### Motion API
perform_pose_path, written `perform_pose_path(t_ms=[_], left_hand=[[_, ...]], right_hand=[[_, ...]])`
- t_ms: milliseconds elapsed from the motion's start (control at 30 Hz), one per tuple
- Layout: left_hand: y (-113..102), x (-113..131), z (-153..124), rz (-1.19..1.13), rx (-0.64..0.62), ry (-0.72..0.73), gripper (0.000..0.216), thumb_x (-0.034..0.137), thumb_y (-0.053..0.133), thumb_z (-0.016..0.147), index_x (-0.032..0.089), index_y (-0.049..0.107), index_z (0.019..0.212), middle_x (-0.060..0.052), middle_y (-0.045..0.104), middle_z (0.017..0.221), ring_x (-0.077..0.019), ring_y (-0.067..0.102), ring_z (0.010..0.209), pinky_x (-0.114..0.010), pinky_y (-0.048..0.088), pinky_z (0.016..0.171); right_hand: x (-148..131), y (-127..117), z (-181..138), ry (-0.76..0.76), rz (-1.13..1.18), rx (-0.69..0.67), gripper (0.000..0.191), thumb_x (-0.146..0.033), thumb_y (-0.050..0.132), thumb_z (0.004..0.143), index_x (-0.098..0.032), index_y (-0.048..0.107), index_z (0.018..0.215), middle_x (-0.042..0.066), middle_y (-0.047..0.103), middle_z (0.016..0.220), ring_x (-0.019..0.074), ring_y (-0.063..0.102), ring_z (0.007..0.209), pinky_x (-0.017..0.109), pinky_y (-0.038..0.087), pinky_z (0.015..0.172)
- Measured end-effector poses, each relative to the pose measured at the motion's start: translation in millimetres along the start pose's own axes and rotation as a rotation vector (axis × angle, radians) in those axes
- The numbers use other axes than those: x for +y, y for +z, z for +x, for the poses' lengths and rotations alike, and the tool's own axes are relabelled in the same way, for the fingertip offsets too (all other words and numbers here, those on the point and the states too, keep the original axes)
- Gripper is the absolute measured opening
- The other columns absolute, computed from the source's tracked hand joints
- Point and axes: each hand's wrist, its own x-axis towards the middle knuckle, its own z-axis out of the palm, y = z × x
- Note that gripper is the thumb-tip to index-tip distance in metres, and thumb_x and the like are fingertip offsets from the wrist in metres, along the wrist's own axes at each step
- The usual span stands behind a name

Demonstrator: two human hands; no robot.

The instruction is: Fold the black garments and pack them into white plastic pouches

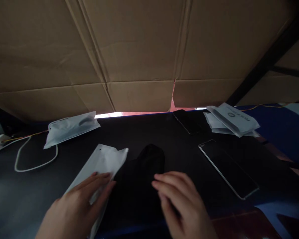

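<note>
A white, frosted plastic pouch [103,159] lies slantwise on the black table in front of me. My left hand [82,199] grips its near part, with the pouch showing between thumb and fingers. Beside it, to the right, is a soft black cloth item [151,157] with a rounded far end; its exact kind is hard to make out against the dark surface. My right hand [179,199] has its fingers and thumb drawn together at the right edge of this cloth, seemingly pinching it.
Right of my right hand lies a smartphone [228,169], with another dark phone [186,121] farther back. White printed pouches [233,119] are stacked at the back right. Another white pouch [73,127] and a looped white cable [36,168] lie at left. Cardboard [139,49] walls the back.
</note>
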Motion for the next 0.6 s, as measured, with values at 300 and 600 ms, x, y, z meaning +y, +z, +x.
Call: perform_pose_path(t_ms=[300, 600], left_hand=[[-12, 12, 3, -0.132, -0.097, 0.185, 0.031, 0.057, 0.059, 0.101, 0.041, 0.085, 0.108, 0.004, 0.088, 0.108, -0.0264, 0.087, 0.091, -0.028, 0.068, 0.067], [-28, 32, -2, -0.162, 0.137, 0.138, 0.024, 0.051, 0.064, 0.1, 0.038, 0.083, 0.103, 0.006, 0.086, 0.11, -0.0169, 0.081, 0.076, -0.021, 0.058, 0.061]], right_hand=[[-22, 32, 24, -0.03, 0.012, -0.27, 0.025, -0.012, 0.061, 0.11, -0.027, 0.075, 0.125, -0.002, 0.08, 0.131, 0.0206, 0.07, 0.117, 0.037, 0.055, 0.099], [-37, 33, 35, -0.189, -0.202, -0.347, 0.023, -0.005, 0.062, 0.105, -0.022, 0.072, 0.116, -0.001, 0.074, 0.097, 0.0206, 0.059, 0.086, 0.038, 0.05, 0.083]])
